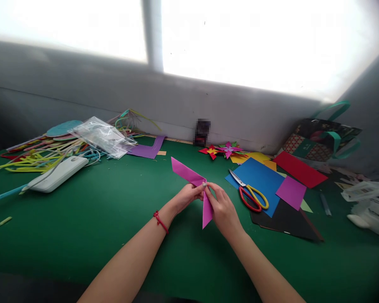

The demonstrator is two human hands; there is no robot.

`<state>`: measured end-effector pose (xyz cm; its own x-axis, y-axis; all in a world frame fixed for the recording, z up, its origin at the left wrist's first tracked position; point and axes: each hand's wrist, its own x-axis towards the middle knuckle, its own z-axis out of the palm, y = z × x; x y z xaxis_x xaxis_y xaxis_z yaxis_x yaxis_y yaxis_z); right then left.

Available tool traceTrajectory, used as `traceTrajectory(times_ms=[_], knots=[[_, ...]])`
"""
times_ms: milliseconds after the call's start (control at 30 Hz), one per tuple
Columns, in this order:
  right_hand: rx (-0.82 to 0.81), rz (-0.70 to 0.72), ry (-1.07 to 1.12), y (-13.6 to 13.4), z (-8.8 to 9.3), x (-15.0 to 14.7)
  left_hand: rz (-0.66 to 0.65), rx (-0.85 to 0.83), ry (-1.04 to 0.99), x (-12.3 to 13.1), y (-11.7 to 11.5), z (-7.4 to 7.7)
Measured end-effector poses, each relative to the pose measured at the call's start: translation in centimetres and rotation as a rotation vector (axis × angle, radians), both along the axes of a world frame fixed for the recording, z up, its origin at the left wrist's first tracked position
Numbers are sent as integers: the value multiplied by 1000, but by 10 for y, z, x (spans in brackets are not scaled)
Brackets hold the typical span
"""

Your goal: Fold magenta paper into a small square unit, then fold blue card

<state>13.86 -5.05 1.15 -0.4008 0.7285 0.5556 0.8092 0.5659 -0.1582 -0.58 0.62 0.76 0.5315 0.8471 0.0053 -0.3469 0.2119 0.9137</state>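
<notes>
A folded pink paper [187, 171] is held up over the green table, one pointed arm reaching to the upper left and another hanging down. My left hand [189, 196] pinches it from the left near the bend, with a red bracelet [160, 222] on the wrist. From the right, my right hand [220, 205] grips the same paper, its fingertips meeting my left thumb at the bend. Part of the paper is hidden behind the fingers. Right of my hands, scissors [249, 193] with one red and one yellow handle lie on blue paper [261, 171].
Folded paper flowers [229, 149] lie at the back. Red paper [300, 169], a pink square [291, 192] and black paper [286, 221] spread to the right, near a patterned bag [312, 141]. A white power strip [58, 174] and colourful strips [31, 162] sit at left on the table [113, 227].
</notes>
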Motion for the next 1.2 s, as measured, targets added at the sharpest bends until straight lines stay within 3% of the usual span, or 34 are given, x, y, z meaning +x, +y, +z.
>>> traceTrajectory(times_ms=[200, 333, 400, 533, 633, 767, 967, 1200], knots=[[-26, 69, -37, 5, -2, 9, -112, 112, 160, -14, 3, 5], [-80, 147, 58, 6, 4, 19, -129, 122, 240, -17, 6, 5], [-161, 142, 194, 6, 9, 20, -142, 127, 303, -17, 5, 6], [-411, 0, 528, 9, 12, 15, -216, 167, 363, -18, 3, 10], [-587, 58, 602, 11, 12, 8, -246, 199, 390, -19, 2, 12], [-642, 93, 616, 13, 14, 5, -251, 210, 415, -19, 1, 13], [-570, -25, 732, 18, 12, 5, -231, 250, 359, -20, 1, 20], [-638, -68, 1288, 26, 9, -9, -265, -75, 9, -26, 9, 18]])
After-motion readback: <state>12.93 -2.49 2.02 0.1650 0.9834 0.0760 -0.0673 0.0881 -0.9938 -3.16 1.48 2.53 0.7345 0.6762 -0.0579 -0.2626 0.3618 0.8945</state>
